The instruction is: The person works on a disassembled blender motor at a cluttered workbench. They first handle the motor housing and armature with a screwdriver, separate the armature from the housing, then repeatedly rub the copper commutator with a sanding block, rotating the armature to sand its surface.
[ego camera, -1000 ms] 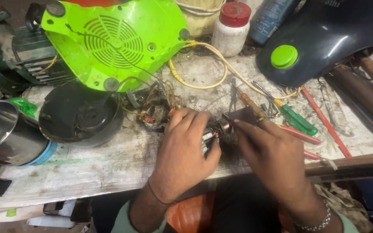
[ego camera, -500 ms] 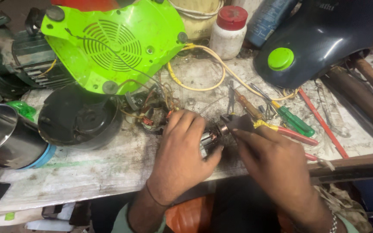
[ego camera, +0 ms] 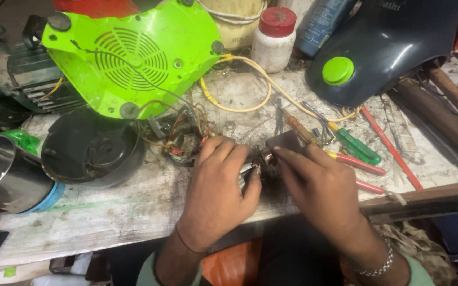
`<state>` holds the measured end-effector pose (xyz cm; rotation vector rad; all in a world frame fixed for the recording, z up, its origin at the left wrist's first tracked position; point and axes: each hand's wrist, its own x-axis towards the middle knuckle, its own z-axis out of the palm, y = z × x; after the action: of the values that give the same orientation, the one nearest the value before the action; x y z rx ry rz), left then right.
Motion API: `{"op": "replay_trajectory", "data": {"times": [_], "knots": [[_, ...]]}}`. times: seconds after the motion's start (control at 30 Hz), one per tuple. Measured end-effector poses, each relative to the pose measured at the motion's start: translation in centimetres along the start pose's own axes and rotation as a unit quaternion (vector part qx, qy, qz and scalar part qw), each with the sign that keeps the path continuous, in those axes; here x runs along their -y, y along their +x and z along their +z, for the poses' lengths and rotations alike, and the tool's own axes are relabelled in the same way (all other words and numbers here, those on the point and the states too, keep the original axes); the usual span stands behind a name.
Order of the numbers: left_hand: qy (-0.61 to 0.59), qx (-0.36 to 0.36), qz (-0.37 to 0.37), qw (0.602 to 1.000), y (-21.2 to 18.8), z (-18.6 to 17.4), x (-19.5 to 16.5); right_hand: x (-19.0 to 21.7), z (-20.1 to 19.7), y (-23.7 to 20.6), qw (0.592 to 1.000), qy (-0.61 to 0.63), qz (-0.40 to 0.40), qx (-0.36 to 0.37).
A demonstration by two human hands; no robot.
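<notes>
The table is worn, pale and stained, w/ scratches. Near its front edge both hands meet on a small motor part: dark metal w/ a copper-coloured piece, partly hidden. The left hand has its grip curled tight around the part's left end, fingers together. The right hand pinches the right side w/ thumb and forefinger closed on it.

Behind, a bright green plastic cover, round vent grille, leans up. A black round housing lies next to it, and a tangle of wires is between them and the hands. A yellow cable loops over the table. Right: green screwdriver and red tools. White jar w/ red lid, contents not visible. A shiny steel jar lies at the left.
</notes>
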<state>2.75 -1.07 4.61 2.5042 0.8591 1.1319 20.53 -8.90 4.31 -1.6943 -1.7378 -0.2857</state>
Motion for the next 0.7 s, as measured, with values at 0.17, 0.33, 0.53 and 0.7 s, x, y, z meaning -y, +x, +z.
{"op": "replay_trajectory", "data": {"times": [0.17,0.33,0.53,0.7], "knots": [[0.009,-0.001,0.012,1.0,0.1,0.0,0.01,0.29,-0.7,-0.18,0.999,-0.029,0.002,0.03],[-0.005,0.016,-0.008,1.0,0.13,-0.3,-0.08,0.2,-0.22,0.02,1.0,-0.01,0.005,0.001],[0.002,0.022,-0.004,1.0,0.14,-0.23,-0.14,0.26,-0.59,-0.34,0.999,-0.035,0.011,0.025],[0.002,0.007,0.011,1.0,-0.02,-0.09,-0.02,0.31,-0.35,0.09,0.999,-0.037,0.014,0.005]]}}
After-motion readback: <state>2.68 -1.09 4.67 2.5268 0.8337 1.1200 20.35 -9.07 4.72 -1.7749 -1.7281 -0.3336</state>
